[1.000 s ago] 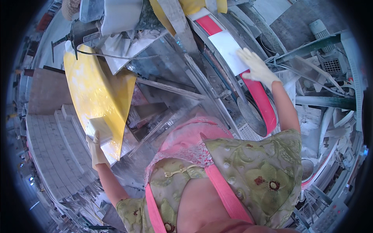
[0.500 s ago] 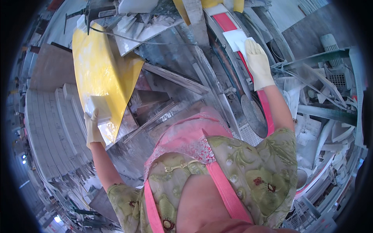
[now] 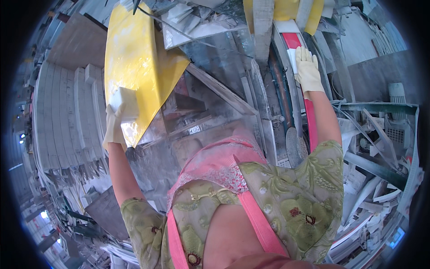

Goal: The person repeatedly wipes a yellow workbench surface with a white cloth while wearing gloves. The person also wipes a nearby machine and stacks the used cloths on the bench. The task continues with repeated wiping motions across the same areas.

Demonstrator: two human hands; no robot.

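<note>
Evidently mid-work: the left hand (image 3: 114,125) grips 1 white block (image 3: 125,101) over the yellow sheet (image 3: 133,58); the right hand (image 3: 309,74), fingers extended, lies against 1 white piece (image 3: 293,59) at the red belt (image 3: 292,40); what's finished or left, I cannot tell

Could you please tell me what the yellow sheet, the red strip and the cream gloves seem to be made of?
Yellow sheet: probably glossy plastic or coated cloth, from its bright highlights and draped fold.
Red strip: perhaps smooth plastic or coated fabric, flat and evenly coloured; unclear.
Cream gloves: likely thin, matte rubber, judging by their close fit.
</note>
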